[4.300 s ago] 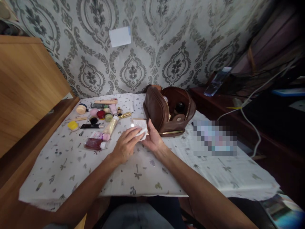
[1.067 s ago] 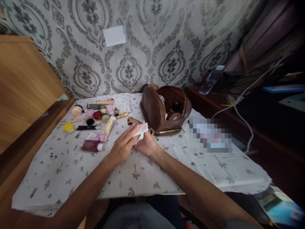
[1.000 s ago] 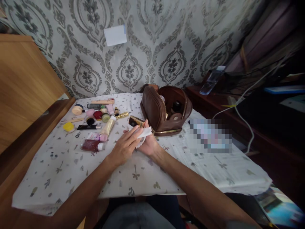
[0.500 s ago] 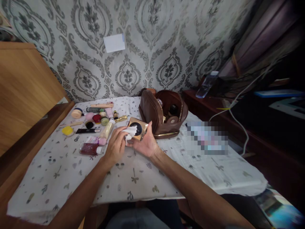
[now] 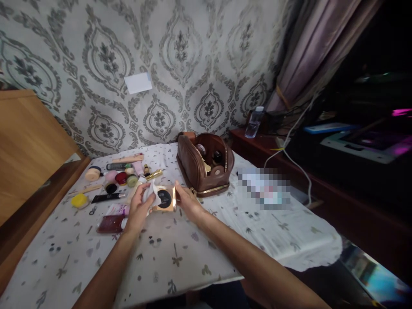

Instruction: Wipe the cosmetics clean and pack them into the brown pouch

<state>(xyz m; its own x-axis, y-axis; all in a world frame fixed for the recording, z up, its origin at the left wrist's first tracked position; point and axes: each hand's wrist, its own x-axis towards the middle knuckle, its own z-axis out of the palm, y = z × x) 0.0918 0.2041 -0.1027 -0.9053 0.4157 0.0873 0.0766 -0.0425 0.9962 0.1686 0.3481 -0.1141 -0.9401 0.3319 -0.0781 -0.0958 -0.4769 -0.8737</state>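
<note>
A square gold compact (image 5: 167, 205) with a round black centre is held up over the cloth, slightly tilted. My right hand (image 5: 189, 205) grips its right edge, thumb and fingers closed on it. At the compact's left side, my left hand (image 5: 138, 210) is closed on a crumpled white tissue (image 5: 152, 194), which covers part of the black disc. Whether the left fingers also clasp the compact's edge is hard to see. Beside that hand lies a bottle of dark red liquid (image 5: 110, 224), its cap partly hidden by the fingers.
Cosmetics lie to the left, among them a yellow pot (image 5: 79, 200), a black tube (image 5: 108, 197) and a red jar (image 5: 121, 178). A brown leather bag (image 5: 193, 165) stands unzipped behind my right hand. A water bottle (image 5: 254, 123) and white cable (image 5: 296, 161) are at the right.
The compact has come lower and to the left in view, and its face is turned more level. My right hand has shifted from beneath it to its right edge. The view has turned right.
</note>
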